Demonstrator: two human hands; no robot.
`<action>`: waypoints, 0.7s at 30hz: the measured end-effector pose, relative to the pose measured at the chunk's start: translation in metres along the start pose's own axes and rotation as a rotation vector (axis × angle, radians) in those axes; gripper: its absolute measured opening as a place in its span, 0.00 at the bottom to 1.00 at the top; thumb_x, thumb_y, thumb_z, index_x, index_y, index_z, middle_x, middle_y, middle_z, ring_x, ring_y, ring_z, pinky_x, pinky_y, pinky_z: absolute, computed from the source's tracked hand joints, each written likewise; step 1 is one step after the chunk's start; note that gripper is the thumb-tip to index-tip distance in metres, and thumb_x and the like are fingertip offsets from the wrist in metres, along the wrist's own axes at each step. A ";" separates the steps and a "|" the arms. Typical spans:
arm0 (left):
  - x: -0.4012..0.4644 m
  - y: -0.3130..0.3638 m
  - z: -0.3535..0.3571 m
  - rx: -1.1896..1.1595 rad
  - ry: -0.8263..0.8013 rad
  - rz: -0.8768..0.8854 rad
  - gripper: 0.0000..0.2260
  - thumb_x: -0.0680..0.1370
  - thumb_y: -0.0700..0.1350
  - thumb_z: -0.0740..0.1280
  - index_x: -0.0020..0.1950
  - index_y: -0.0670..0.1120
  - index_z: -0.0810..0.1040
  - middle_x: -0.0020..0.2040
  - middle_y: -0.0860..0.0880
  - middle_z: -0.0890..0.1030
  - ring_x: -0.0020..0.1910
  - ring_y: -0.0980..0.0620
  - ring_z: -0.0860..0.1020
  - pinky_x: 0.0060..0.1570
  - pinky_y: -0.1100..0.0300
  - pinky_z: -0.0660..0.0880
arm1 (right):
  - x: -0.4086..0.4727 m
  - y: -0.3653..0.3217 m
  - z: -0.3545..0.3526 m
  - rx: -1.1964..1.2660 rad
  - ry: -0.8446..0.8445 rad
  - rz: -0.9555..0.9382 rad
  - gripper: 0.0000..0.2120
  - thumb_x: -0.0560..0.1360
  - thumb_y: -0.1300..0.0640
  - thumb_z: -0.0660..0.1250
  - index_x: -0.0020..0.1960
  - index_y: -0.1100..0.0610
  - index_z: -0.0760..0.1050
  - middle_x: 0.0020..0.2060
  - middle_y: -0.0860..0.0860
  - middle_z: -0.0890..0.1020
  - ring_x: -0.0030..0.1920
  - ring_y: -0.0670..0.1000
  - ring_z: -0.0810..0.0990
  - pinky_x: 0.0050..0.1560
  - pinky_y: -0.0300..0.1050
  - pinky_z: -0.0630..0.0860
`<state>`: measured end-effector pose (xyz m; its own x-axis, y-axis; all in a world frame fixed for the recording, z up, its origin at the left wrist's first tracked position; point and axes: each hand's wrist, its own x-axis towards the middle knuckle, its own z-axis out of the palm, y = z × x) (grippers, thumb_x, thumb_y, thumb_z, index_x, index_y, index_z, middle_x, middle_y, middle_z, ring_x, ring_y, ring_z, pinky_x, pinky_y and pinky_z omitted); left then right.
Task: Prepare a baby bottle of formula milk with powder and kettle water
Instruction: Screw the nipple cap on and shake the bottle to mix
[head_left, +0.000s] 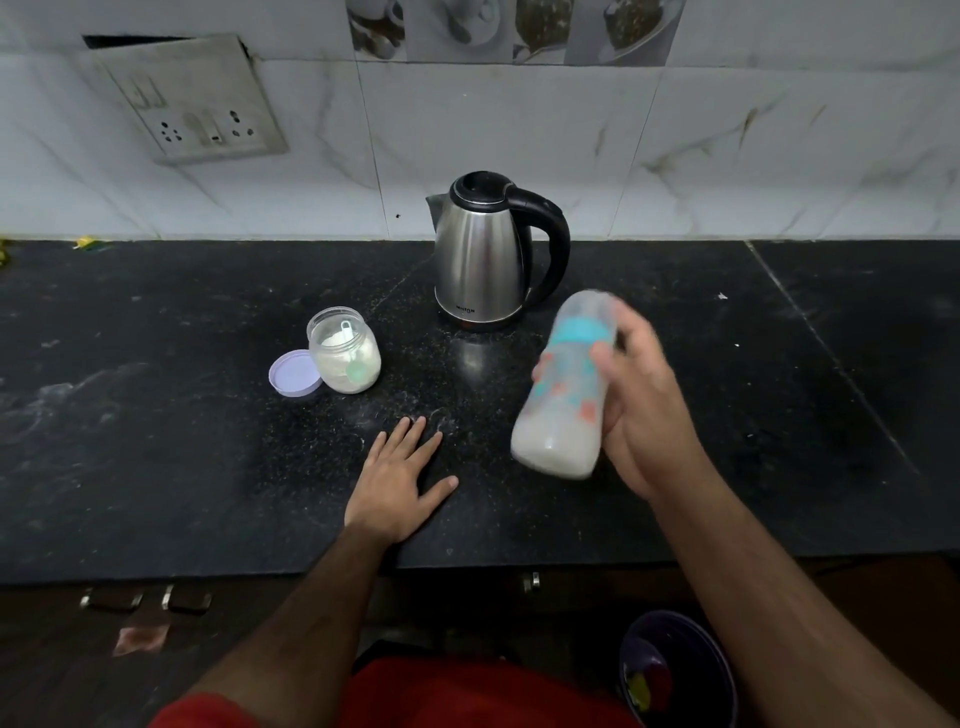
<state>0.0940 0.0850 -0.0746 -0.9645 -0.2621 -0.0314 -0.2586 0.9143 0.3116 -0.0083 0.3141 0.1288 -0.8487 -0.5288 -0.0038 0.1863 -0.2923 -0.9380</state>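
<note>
Right hand (631, 410) has its fingers (602, 358) curled round the baby bottle (566, 395), held tilted in the air above the black surface (156, 415), cap end toward the kettle. Bottle is motion-blurred; looks like white milk pooled in its lower end, teal collar and clear cap on top. Left hand (400, 473) lies flat on the surface, palm down, fingers straight and slightly spread, holding nothing. Steel kettle (483, 254) with black lid and handle stands upright near the tiled wall, just behind the bottle. Open powder jar (345, 351) sits left of the kettle, partly full of white powder, with a scoop (353, 358) inside. Its lilac lid (293, 373) lies on the surface, touching the jar's left side. Faint powder dusting in front of the left fingertips.
</note>
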 end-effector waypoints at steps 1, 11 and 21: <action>0.000 0.000 0.000 -0.005 0.000 -0.001 0.37 0.75 0.71 0.48 0.79 0.54 0.59 0.81 0.52 0.52 0.80 0.55 0.45 0.79 0.52 0.41 | 0.003 -0.001 0.000 0.056 0.073 -0.032 0.32 0.72 0.50 0.72 0.73 0.50 0.64 0.62 0.61 0.78 0.54 0.58 0.82 0.48 0.54 0.81; 0.000 0.001 0.000 -0.002 0.012 -0.006 0.37 0.75 0.71 0.47 0.79 0.54 0.59 0.81 0.52 0.52 0.80 0.55 0.45 0.79 0.53 0.41 | 0.001 0.000 0.000 0.010 0.031 -0.011 0.31 0.74 0.51 0.71 0.74 0.49 0.63 0.58 0.58 0.81 0.53 0.56 0.84 0.48 0.53 0.82; 0.000 -0.001 0.003 -0.003 0.018 -0.002 0.36 0.75 0.71 0.49 0.79 0.54 0.60 0.81 0.53 0.53 0.80 0.56 0.45 0.79 0.53 0.41 | 0.002 -0.004 -0.003 0.052 0.024 -0.041 0.34 0.72 0.49 0.73 0.74 0.50 0.63 0.60 0.61 0.79 0.53 0.57 0.83 0.48 0.54 0.81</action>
<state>0.0938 0.0848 -0.0782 -0.9629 -0.2696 -0.0150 -0.2605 0.9129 0.3143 -0.0122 0.3167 0.1311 -0.8678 -0.4962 0.0257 0.1756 -0.3547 -0.9183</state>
